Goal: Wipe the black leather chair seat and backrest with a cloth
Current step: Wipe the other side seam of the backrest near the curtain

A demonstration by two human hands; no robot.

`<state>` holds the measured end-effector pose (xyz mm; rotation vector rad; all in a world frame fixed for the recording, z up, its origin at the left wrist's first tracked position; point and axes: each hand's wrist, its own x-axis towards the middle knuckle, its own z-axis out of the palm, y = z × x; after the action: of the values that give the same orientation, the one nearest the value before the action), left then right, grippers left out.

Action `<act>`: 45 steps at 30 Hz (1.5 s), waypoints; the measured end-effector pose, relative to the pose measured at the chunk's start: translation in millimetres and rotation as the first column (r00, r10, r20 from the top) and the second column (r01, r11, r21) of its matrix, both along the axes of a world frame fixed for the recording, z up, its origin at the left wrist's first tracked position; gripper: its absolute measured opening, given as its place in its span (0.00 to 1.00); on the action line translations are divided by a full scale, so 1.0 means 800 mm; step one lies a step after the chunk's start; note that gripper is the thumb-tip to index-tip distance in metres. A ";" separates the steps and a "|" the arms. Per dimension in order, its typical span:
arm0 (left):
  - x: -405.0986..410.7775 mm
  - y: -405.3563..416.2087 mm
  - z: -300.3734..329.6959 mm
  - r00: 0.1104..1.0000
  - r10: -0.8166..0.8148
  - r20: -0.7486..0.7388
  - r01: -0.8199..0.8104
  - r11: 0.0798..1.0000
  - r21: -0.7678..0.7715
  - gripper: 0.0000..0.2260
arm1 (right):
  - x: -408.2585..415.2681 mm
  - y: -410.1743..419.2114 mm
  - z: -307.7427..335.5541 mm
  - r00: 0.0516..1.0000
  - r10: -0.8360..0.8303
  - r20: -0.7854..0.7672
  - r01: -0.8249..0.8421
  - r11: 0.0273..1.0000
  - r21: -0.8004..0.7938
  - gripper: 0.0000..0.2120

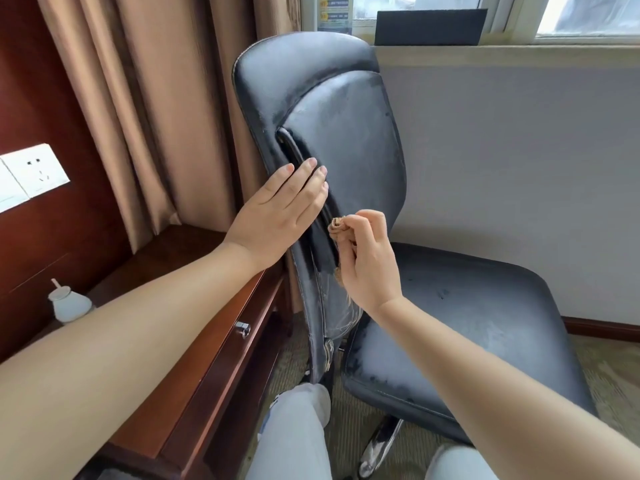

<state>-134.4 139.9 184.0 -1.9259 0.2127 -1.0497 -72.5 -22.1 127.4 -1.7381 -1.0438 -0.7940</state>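
The black leather chair stands side-on, its worn backrest (pixel 346 133) upright at centre and its seat (pixel 467 327) low to the right. My left hand (pixel 280 213) lies flat with straight fingers against the backrest's left edge. My right hand (pixel 367 258) grips a small bunched tan cloth (pixel 337 225) and holds it at the backrest's lower front, just right of the left hand. Most of the cloth is hidden inside the fist.
A dark wooden desk (pixel 194 358) with a drawer knob (pixel 243 328) sits close on the left, carrying a small white bottle (pixel 69 304). Brown curtains (pixel 166 109) hang behind it. A grey wall and window sill (pixel 519 50) lie behind the chair. My knees are below.
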 end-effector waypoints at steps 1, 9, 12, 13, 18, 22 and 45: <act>0.000 0.000 0.000 1.000 -0.006 0.003 0.006 1.000 -0.001 0.20 | 0.001 0.003 0.000 1.000 -0.015 -0.003 0.015 1.000 0.010 0.08; 0.008 0.007 0.001 0.996 -0.068 0.059 0.068 0.998 -0.002 0.17 | 0.001 -0.009 -0.040 0.998 -0.070 -0.006 0.069 0.994 -0.081 0.05; 0.009 0.007 -0.002 0.996 -0.067 0.060 0.067 0.998 0.004 0.17 | 0.003 -0.017 -0.048 0.997 -0.072 0.008 0.073 0.987 -0.143 0.04; 0.009 0.007 -0.002 0.996 -0.065 0.064 0.065 0.998 0.005 0.17 | 0.003 -0.018 -0.048 0.997 -0.076 0.006 0.076 0.984 -0.160 0.04; 0.012 0.005 -0.001 0.995 -0.058 0.078 0.058 0.998 -0.007 0.17 | 0.010 -0.022 -0.036 0.997 -0.071 0.007 0.071 0.976 -0.208 0.10; 0.014 0.006 -0.004 0.994 -0.079 0.077 0.081 0.996 -0.032 0.17 | 0.008 -0.019 -0.016 0.998 -0.055 0.007 0.055 0.988 -0.144 0.07; 0.046 0.034 -0.018 0.995 0.045 0.092 -0.043 0.999 -0.016 0.21 | 0.014 -0.003 -0.012 0.991 -0.125 -0.044 0.107 0.949 -0.298 0.06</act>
<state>-98.0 166.9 169.4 -1.8809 0.1106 -1.1109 -61.7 -24.7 118.0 -2.0812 -1.0671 -0.6764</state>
